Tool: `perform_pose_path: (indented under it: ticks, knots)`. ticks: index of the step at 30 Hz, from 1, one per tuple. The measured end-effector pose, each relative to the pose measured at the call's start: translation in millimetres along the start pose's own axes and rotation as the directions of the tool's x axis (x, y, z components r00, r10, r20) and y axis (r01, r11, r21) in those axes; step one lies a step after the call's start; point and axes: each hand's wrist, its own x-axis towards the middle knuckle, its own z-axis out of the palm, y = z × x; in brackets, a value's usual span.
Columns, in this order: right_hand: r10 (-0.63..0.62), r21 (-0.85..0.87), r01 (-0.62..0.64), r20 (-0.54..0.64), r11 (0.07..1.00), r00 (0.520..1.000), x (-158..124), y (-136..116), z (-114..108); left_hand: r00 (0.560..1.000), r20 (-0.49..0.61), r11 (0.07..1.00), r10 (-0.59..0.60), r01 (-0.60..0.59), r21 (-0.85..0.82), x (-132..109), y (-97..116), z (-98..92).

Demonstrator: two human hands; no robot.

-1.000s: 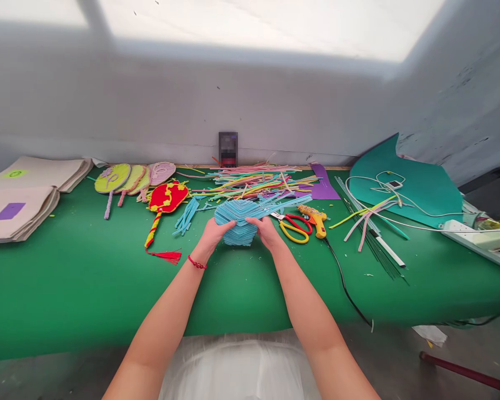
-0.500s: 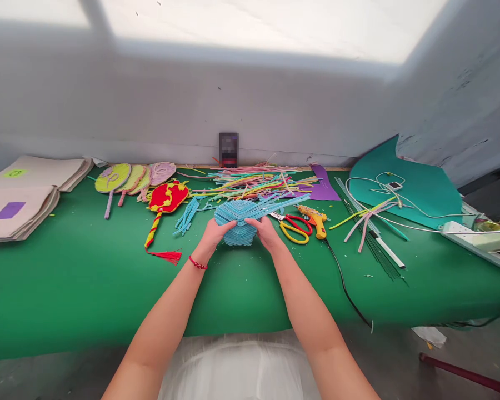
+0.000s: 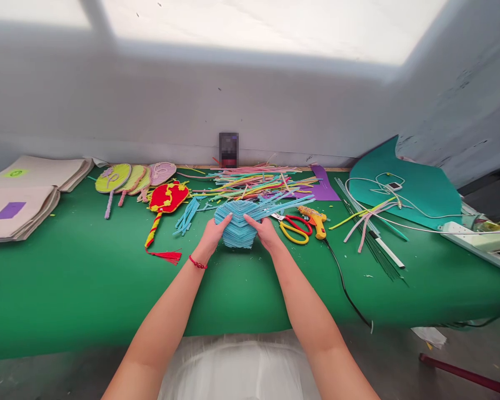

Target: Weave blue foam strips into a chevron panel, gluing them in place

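Between my hands is a blue panel of pipe cleaners [image 3: 238, 229] laid in a V pattern, with long loose ends sticking out to the upper right. My left hand [image 3: 212, 234] grips its left edge, thumb lying on the face. On the right edge my right hand [image 3: 265, 232] holds it the same way; the fingers of both hands are hidden behind the panel. Short blue pipe cleaners [image 3: 187, 215] lie just left of it. To the right are scissors [image 3: 294, 229] with red and yellow handles and a yellow glue gun [image 3: 316, 221].
Loose colored pipe cleaners [image 3: 254, 182] are heaped behind the panel. A red fan [image 3: 169, 198] with a tassel and several pale fans [image 3: 113, 179] lie left, beside paper stacks [image 3: 20, 205]. The glue gun's black cord [image 3: 342, 278] runs over the table's front edge. A teal sheet [image 3: 420, 191] is at right.
Both thumbs have shifted up and slightly outward on the panel's face. The panel's loose ends at the upper right have moved slightly. Everything else on the table looks the same.
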Motion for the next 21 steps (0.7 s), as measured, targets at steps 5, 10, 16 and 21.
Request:
perform_pose_path:
  ticks: [5,10,16,21]
  knots:
    - [0.049,0.055,-0.042,-0.128,0.998,0.991,3,-3,-3,0.998,0.01,0.996,-0.057,0.058,-0.069,0,1,-1.6]
    - [0.115,-0.009,-0.121,-0.255,0.993,0.96,6,-4,-10,0.983,0.126,0.98,-0.136,0.153,-0.131,0,0,-2.8]
    - [0.124,-0.022,-0.135,-0.264,0.991,0.956,5,-7,-10,0.98,0.121,0.978,-0.156,0.17,-0.12,-1,2,-2.9]
    - [0.109,-0.023,-0.122,-0.313,0.992,0.943,4,-8,-9,0.98,0.156,0.99,-0.123,0.132,-0.053,-1,1,-3.3]
